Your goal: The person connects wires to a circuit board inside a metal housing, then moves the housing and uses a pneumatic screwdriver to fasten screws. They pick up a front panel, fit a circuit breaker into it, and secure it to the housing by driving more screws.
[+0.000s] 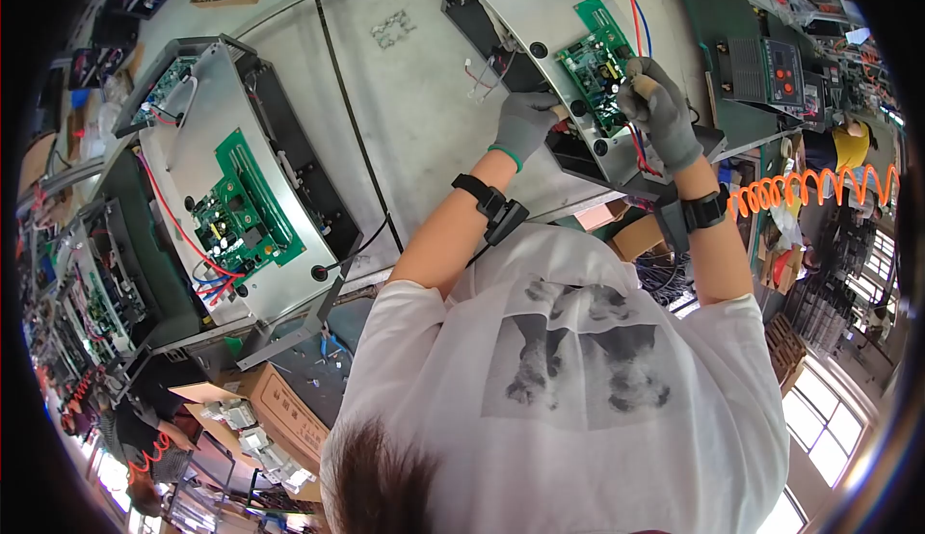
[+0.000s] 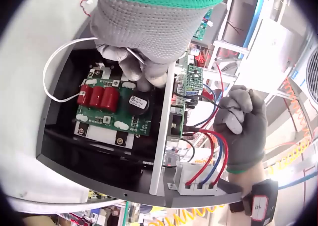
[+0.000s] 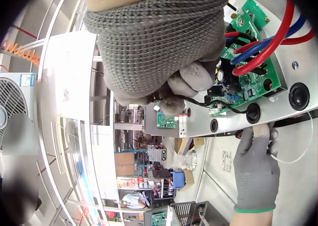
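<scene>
Both hands wear grey gloves and work at an open metal housing [image 1: 520, 38]. My right hand [image 1: 663, 115] pinches a thin black cable [image 3: 231, 107] on the circuit-board side of the panel. That cable runs to a black grommet [image 3: 253, 113] in the panel. On the panel's other side my left hand [image 2: 144, 32] reaches into the housing with bent fingers close against the metal. Below these fingers is a green board with red capacitors [image 2: 110, 99] and a round black part [image 2: 138, 105]. A white wire [image 2: 49, 67] loops beside them. I cannot tell whether the left fingers hold anything.
A second housing with a green board [image 1: 236, 211] stands at the left of the bench. Thick red and blue wires [image 2: 217, 156] rise from a white terminal block [image 2: 193, 179] near the right hand. A control box [image 1: 766, 71] and an orange coiled hose [image 1: 809, 187] are at the right.
</scene>
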### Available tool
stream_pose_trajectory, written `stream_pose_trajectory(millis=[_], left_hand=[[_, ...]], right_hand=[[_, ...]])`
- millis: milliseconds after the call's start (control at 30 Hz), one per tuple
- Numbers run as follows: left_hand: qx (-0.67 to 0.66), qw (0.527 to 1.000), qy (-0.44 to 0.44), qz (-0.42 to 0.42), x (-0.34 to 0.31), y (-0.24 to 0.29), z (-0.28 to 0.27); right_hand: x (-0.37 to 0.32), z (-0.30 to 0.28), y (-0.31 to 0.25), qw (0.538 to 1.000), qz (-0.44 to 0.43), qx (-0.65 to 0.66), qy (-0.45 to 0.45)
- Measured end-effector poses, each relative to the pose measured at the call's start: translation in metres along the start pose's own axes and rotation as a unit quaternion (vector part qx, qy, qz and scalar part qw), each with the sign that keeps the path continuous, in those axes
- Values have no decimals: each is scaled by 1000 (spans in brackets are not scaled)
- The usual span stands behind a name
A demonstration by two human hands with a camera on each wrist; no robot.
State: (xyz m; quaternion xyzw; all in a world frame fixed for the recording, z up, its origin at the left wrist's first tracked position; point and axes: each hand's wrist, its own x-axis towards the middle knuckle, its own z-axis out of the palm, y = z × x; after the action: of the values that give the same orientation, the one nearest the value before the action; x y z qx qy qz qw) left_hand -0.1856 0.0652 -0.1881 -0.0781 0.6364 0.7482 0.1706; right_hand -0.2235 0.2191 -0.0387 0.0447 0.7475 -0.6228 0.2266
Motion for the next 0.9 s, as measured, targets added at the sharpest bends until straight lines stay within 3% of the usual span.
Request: stream_pose_trajectory(millis=[67, 133, 267, 433, 567, 633, 733, 867, 900], left_hand=[[-44, 999, -25, -2, 4, -7, 2], [-10, 993, -56, 100, 13, -27, 0], [-67, 988, -89, 111, 13, -27, -1], [-25, 999, -29, -11, 2, -7, 4], [-101, 994, -32, -9, 5, -13, 8], [-174, 982, -79, -16, 13, -21, 9], [-85, 984, -144, -67, 21, -23, -6], [-82, 989, -117, -44, 12, -13, 0], [-91, 993, -64, -45, 9, -13, 6]], right_hand=[[0, 1, 1, 1000, -1, 9, 3], [0, 1, 1, 1000, 1, 7, 1], [1, -4, 3, 1000, 18, 5, -6], [1, -4, 2, 999, 39, 1, -9], [0, -4, 2, 999, 46, -3, 0], [1, -5, 3, 999, 47, -9, 6], [6, -14, 13, 999, 33, 8, -34], [7, -13, 13, 997, 40, -34, -49], [7, -10, 13, 998, 25, -42, -44]])
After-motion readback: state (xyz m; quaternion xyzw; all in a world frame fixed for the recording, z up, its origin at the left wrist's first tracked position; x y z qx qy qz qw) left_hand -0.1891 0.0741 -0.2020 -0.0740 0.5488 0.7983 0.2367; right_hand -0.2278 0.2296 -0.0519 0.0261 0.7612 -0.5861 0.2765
